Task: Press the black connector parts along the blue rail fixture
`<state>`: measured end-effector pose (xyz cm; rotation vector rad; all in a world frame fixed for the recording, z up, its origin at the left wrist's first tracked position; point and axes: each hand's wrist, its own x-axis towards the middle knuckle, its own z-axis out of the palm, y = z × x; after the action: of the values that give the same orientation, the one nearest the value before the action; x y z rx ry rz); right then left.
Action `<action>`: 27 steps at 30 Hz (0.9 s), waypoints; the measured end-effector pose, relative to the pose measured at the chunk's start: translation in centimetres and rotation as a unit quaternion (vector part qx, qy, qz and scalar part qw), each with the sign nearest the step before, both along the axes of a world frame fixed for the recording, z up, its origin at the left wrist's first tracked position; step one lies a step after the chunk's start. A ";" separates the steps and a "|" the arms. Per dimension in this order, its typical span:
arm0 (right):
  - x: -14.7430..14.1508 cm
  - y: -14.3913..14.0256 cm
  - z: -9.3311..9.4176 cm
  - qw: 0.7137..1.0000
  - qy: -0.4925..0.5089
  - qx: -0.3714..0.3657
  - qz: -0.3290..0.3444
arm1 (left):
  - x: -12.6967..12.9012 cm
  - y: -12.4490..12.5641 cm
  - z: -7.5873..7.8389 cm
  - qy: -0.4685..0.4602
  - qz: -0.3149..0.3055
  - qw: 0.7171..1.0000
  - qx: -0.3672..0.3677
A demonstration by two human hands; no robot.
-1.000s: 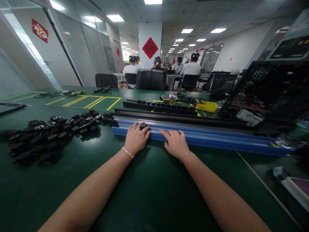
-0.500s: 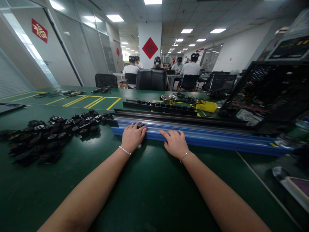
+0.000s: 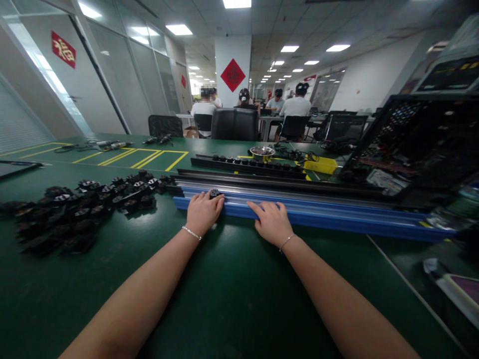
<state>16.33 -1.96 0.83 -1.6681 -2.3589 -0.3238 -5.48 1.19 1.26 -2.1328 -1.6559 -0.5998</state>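
Observation:
A long blue rail (image 3: pixel 322 217) with a channel along it lies across the green table in front of me. My left hand (image 3: pixel 204 212) is closed around a small black plastic part (image 3: pixel 214 194) at the rail's left portion, thumb and fingers on either side of it. Part of that piece is hidden by the fingers. My right hand (image 3: pixel 272 219) lies on the rail to the right, fingers apart and index finger stretched left along the blue edge. Many similar black parts (image 3: pixel 82 212) are heaped on the table to the left.
Black rails (image 3: pixel 284 182) run just behind the blue one. Farther back are a rail carrying a row of black parts (image 3: pixel 247 163), a metal bowl (image 3: pixel 262 151) and a yellow tray (image 3: pixel 321 164). A dark open case (image 3: pixel 411 144) stands at right. Several people sit in the background.
My left hand has shifted slightly left along the blue rail, together with the small black part. My right hand has stayed in place.

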 end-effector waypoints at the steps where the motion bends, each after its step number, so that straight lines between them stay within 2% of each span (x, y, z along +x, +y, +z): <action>1: 0.0 0.0 0.0 1.000 0.001 0.000 0.000 | 0.0 0.0 0.0 0.000 0.000 1.000 0.001; 27: 0.0 0.0 -0.1 1.000 -0.011 0.005 -0.003 | -0.3 0.1 0.0 -0.009 0.014 1.000 -0.007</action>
<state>16.37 -1.97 0.73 -1.6761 -2.3641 -0.3571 -5.75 1.26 1.23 -2.1169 -1.7005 -0.6033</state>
